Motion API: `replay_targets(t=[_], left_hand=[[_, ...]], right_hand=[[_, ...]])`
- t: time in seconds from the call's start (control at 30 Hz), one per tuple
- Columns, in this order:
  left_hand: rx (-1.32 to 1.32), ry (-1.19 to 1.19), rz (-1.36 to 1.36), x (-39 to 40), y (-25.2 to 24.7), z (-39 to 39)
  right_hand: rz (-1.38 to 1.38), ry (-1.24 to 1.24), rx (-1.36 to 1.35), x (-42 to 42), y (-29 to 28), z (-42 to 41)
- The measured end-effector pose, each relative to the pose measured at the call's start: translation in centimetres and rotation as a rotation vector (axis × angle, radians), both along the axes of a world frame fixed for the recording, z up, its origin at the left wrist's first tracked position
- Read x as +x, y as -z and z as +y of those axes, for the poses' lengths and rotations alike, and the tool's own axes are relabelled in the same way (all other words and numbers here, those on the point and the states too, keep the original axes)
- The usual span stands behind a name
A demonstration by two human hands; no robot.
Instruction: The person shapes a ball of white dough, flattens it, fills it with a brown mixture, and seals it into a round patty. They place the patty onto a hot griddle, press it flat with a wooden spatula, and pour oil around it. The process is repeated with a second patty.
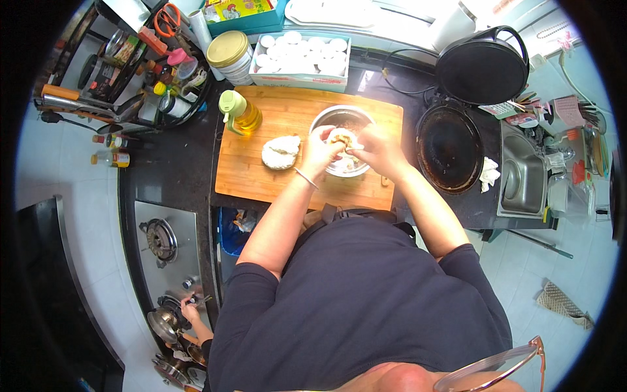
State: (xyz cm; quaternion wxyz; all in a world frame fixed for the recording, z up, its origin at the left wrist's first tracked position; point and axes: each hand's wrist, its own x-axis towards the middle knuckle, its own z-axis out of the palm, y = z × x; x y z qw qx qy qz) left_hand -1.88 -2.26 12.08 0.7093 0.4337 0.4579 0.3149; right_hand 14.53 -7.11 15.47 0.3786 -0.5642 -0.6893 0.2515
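Note:
Over a metal bowl (341,114) with filling in it, my left hand (321,149) cups a round of dough (342,136) that has brown filling in its middle. My right hand (379,151) pinches the near right edge of the same dough between thumb and fingers. Bright glare blurs part of that hand. A larger lump of white dough (280,152) lies on the wooden cutting board (264,183), left of my left hand. Behind the lump, an oil bottle (241,112) with a green top stands on the board.
A box of eggs (300,81) and a lidded tub (229,51) stand behind the board. To the right are an open electric griddle (449,148), a crumpled tissue (490,174) and a sink (526,176). Another person's hand (190,310) is by pans on the gas hob (171,210).

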Motion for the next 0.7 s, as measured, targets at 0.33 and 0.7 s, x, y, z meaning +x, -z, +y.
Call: replay_targets(t=[0.33,0.7], left_hand=[[-0.107,0.034,-0.215,0.4,0.8,-1.4],[-0.252,0.160,-0.354,-0.3,0.1,-0.6]], right_hand=[[-0.231,-0.098,0.227,-0.9,-0.4,-0.8],[-0.006,0.002,-0.102,0.3,-0.2,-0.1]])
